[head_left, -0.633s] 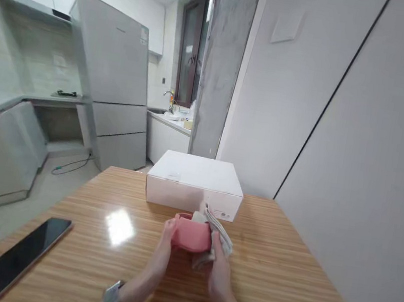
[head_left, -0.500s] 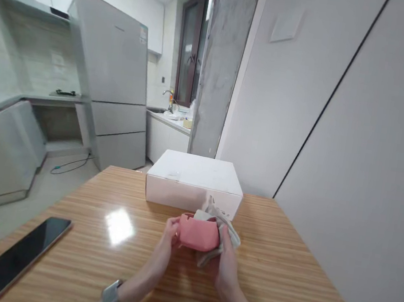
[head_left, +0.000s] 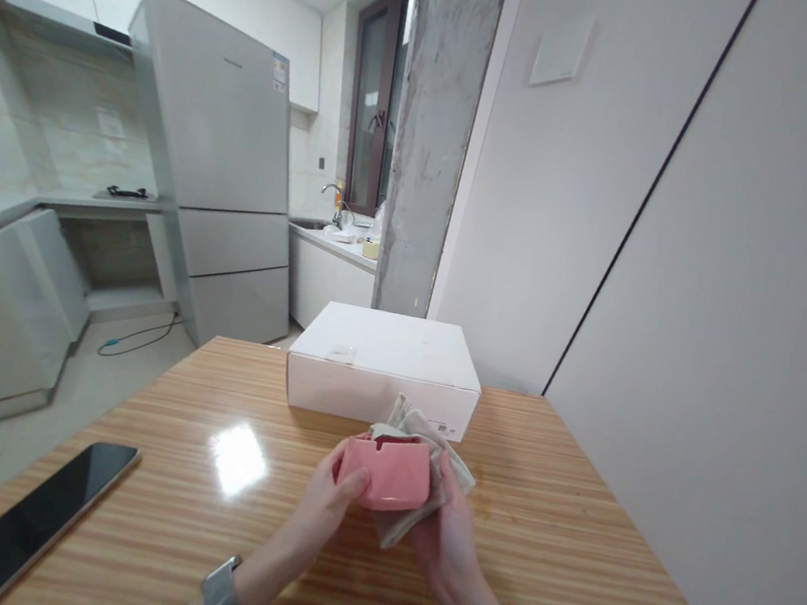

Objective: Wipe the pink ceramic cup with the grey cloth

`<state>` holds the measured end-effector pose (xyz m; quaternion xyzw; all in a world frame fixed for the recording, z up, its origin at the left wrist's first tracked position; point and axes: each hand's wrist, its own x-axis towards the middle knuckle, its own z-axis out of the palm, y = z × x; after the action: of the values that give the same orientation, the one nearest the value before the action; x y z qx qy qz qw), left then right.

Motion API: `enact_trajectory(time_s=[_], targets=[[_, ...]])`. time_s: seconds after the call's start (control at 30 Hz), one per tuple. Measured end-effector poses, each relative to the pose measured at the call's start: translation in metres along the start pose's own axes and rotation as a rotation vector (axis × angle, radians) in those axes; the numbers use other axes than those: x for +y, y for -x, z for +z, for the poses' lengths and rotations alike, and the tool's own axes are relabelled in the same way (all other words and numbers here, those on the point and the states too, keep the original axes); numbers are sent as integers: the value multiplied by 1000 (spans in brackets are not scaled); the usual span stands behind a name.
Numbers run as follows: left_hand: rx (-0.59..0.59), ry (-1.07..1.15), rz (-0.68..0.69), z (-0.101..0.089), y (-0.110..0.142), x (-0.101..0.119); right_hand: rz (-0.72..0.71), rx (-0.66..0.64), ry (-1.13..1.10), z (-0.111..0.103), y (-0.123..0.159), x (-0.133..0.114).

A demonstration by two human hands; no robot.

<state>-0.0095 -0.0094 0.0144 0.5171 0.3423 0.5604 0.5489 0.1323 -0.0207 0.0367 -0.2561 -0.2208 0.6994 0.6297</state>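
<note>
A small pink pouch (head_left: 387, 470) is held just above the wooden table (head_left: 564, 549) between both my hands. My left hand (head_left: 328, 489) grips its left end, thumb on the front face. My right hand (head_left: 449, 532) wraps round its right end together with a wad of pale folded paper, maybe banknotes (head_left: 436, 449), which sticks out of the pouch's open top and down behind it. A watch sits on my left wrist (head_left: 223, 599).
A closed white box (head_left: 385, 366) lies on the table just beyond the pouch. A dark phone or tablet (head_left: 29, 520) rests at the table's near left edge. A wall runs along the right; a fridge (head_left: 219, 164) and kitchen counters stand behind.
The pouch has tipped so its front faces me more, and my left thumb has slid onto its front. The paper wad has shifted slightly behind it.
</note>
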Motion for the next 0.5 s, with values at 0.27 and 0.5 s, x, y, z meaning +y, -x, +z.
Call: enact_trajectory(time_s=[0.27, 0.5], targets=[[226, -145, 79, 5, 5, -11, -63, 52, -8, -2, 3, 17], [79, -134, 14, 3, 8, -4, -76, -4, -10, -11, -7, 10]])
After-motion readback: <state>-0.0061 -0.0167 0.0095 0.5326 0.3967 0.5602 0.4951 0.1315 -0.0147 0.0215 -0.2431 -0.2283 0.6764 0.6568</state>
